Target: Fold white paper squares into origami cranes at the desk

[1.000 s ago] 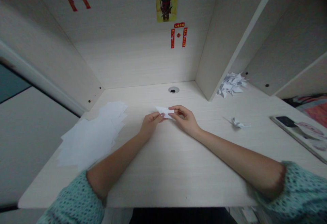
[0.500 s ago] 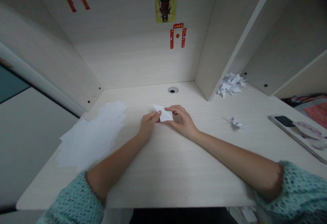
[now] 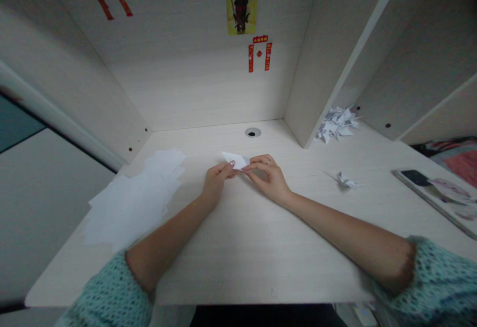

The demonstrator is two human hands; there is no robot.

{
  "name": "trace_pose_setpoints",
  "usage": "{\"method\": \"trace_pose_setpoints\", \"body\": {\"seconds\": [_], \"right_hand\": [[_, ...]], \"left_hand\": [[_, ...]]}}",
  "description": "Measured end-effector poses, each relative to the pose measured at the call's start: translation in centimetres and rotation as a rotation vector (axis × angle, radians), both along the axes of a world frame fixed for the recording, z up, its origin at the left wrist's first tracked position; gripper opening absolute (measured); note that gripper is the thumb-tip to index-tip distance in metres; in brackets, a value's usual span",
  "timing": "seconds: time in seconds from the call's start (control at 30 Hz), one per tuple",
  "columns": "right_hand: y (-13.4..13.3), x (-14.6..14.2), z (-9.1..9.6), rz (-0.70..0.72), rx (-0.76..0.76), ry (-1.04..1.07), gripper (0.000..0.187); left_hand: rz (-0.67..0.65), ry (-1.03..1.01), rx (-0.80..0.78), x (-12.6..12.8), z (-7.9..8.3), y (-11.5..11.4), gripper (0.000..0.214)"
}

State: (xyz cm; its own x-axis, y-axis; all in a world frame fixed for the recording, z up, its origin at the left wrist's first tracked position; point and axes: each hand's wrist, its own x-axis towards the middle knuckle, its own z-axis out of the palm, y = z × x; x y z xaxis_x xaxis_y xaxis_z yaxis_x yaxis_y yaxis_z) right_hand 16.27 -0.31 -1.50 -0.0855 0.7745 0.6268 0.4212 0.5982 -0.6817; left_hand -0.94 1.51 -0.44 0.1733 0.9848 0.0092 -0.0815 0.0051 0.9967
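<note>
A small folded piece of white paper (image 3: pixel 238 161) is held between both hands above the middle of the desk. My left hand (image 3: pixel 216 180) pinches its left part, thumb on top. At the paper's lower right edge, my right hand (image 3: pixel 269 178) closes thumb and fingertips on it; a ring shows on one finger. The paper has a pointed corner at its upper left. To the left of my left hand lies a spread stack of white paper sheets (image 3: pixel 130 207). A folded paper crane (image 3: pixel 346 181) rests on the desk right of my right hand.
A heap of folded white paper pieces (image 3: pixel 337 123) sits behind the upright divider (image 3: pixel 316 83). At the right, a phone (image 3: pixel 439 200) lies near a patterned cloth (image 3: pixel 452 153). The desk (image 3: pixel 238 262) has a round cable hole (image 3: pixel 253 132) at the back.
The right fingers have shifted from the paper's right side to its lower right edge and closed together. The paper now looks more pointed, its lower right part folded up. The left hand stays nearly still.
</note>
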Motion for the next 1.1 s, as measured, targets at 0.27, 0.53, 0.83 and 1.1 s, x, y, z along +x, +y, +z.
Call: {"method": "trace_pose_setpoints", "body": {"seconds": [0.27,0.53,0.83,1.1], "right_hand": [[0.9,0.1,-0.2,0.086,-0.153,0.248,0.009],[1.0,0.0,-0.3,0.204,-0.243,0.296,0.012],[1.0,0.0,-0.5,0.276,-0.255,0.239,0.013],[0.8,-0.2,-0.3,0.227,-0.253,0.234,0.019]], "left_hand": [[-0.142,-0.045,0.079,-0.1,0.3,0.0,0.044],[-0.177,0.007,0.079,-0.1,0.2,-0.2,0.048],[-0.153,-0.051,0.063,0.1,-0.2,-0.3,0.056],[-0.131,-0.06,0.034,0.0,-0.1,-0.4,0.057]]}}
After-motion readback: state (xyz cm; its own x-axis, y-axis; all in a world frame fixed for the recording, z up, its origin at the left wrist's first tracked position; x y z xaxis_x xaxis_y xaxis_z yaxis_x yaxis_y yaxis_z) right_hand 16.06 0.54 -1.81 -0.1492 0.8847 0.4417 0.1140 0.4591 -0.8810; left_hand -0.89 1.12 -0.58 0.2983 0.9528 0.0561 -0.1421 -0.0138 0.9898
